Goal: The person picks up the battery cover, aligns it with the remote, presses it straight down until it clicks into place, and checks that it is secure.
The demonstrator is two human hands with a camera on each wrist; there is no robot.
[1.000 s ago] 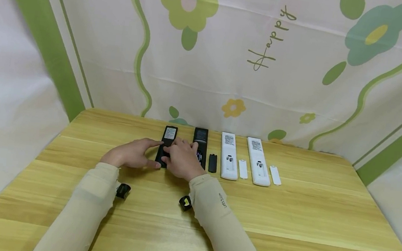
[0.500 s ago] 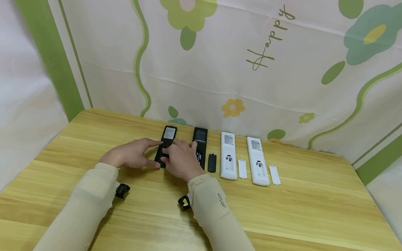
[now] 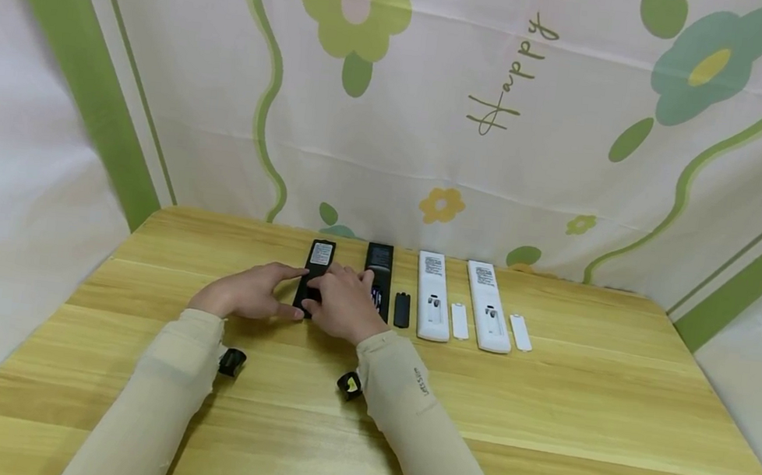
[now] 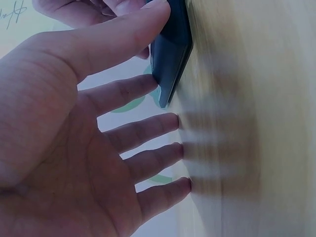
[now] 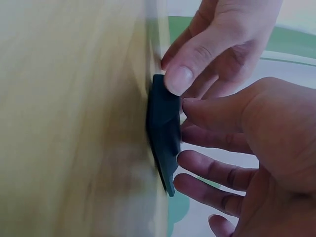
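Observation:
A black remote control [image 3: 317, 269] lies back side up at the left of a row, its label at the far end. My left hand [image 3: 251, 289] is spread beside it, thumb on its near end and index fingertip at its left edge. In the left wrist view the other left fingers [image 4: 153, 160] extend down to the table. My right hand [image 3: 345, 302] reaches over the same remote from the right. Its thumb [image 5: 212, 113] and slightly bent fingers touch the remote's back, covering the middle. Part of a second black remote [image 3: 380, 261], with batteries showing, is hidden behind the right hand.
Right of the hands lies a black battery cover [image 3: 402, 310]. Two white remotes [image 3: 433, 275] [image 3: 482, 276] with open compartments lie further right, each with a white battery cover [image 3: 459, 321] [image 3: 521, 333]. A flowered curtain [image 3: 391, 152] hangs behind the wooden table [image 3: 581, 401].
Both hands stay in nearly the same place on the left black remote. The remotes and covers keep their places; the head view shifts only slightly.

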